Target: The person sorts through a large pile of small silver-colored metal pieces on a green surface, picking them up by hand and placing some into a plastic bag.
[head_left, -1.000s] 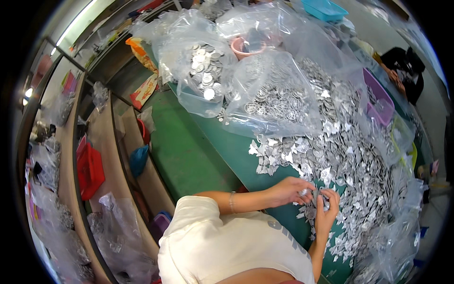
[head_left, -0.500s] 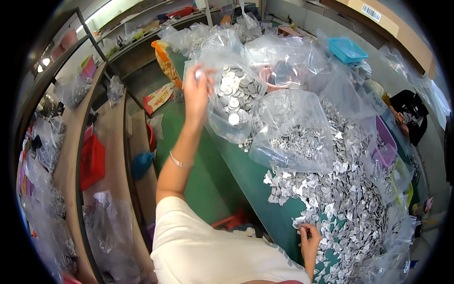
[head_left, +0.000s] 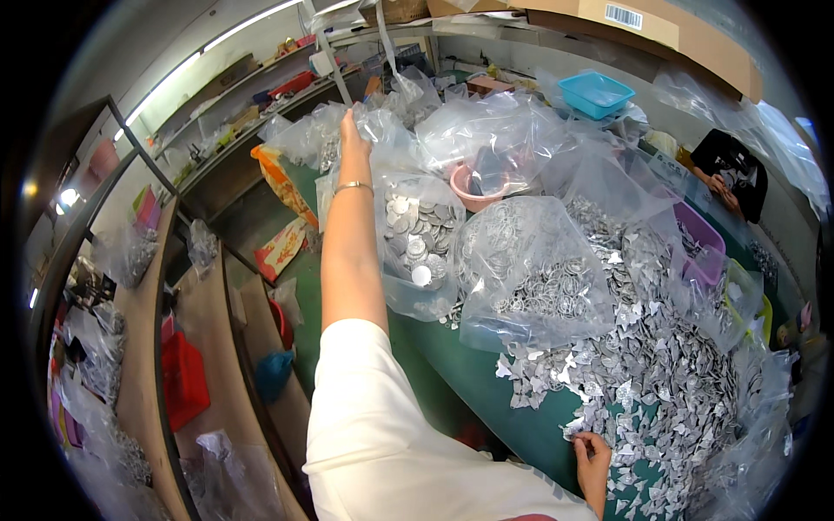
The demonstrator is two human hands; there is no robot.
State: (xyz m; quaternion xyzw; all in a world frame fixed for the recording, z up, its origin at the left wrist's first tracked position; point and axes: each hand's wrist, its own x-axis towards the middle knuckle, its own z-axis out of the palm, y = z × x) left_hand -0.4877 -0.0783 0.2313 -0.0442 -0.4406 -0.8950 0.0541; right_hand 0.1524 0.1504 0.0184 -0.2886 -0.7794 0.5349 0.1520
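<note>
My left hand (head_left: 351,130) is stretched far out and up, against the top of a clear plastic bag (head_left: 415,247) that holds round silver discs. A thin bangle sits on that wrist. The fingers are thin and partly lost against the plastic, so their grip is unclear. My right hand (head_left: 593,453) rests low at the near edge of a big heap of small silver triangular pieces (head_left: 669,391) on the green table (head_left: 473,382), its fingers curled onto a few pieces.
More clear bags of metal parts (head_left: 530,269) crowd the table, with a pink bowl (head_left: 469,187) and a blue tray (head_left: 595,91) behind. A purple bin (head_left: 699,239) stands at the right. Another person's hands (head_left: 721,187) work far right. Shelves with bags and a red box (head_left: 182,378) run along the left.
My left hand left the heap, rose to the disc bag, and now reaches farther up and back. My right hand stayed at the heap's near edge.
</note>
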